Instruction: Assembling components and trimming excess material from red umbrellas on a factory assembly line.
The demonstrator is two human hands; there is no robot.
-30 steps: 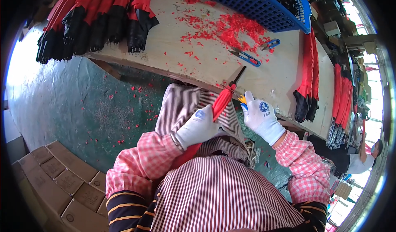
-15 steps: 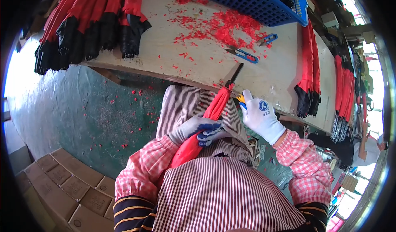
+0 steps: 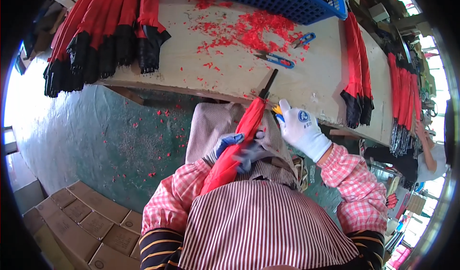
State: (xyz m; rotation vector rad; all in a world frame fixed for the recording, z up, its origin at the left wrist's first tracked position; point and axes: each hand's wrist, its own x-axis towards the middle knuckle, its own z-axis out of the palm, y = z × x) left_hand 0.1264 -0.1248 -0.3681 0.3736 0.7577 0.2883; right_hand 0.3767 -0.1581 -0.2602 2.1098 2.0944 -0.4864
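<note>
A folded red umbrella (image 3: 224, 167) slants across my lap, its black shaft end (image 3: 271, 80) reaching over the table edge. My left hand (image 3: 225, 144), in a white glove with a blue palm, is closed around the cloth at mid-length; some of its fingers are smeared by motion. Close beside the umbrella's top, my white-gloved right hand (image 3: 302, 127) grips a small tool with a yellow and blue handle (image 3: 278, 111). The tool's kind is mostly hidden by the fingers. Two pairs of blue-handled thread snips (image 3: 280, 61) lie on the table beyond the shaft end.
The pale table (image 3: 191, 73) carries red scraps (image 3: 261, 28) and a blue basket (image 3: 268, 1). Folded red-and-black umbrellas hang over its edge at left (image 3: 122, 35) and right (image 3: 357, 78). Cartons (image 3: 96, 224) stand at lower left. Another person (image 3: 431, 159) is at far right.
My left fingers have shifted on the umbrella and part of them now blurs. The cloth near its top looks wider and smoother. My right hand keeps its grip, and the whole view has moved slightly.
</note>
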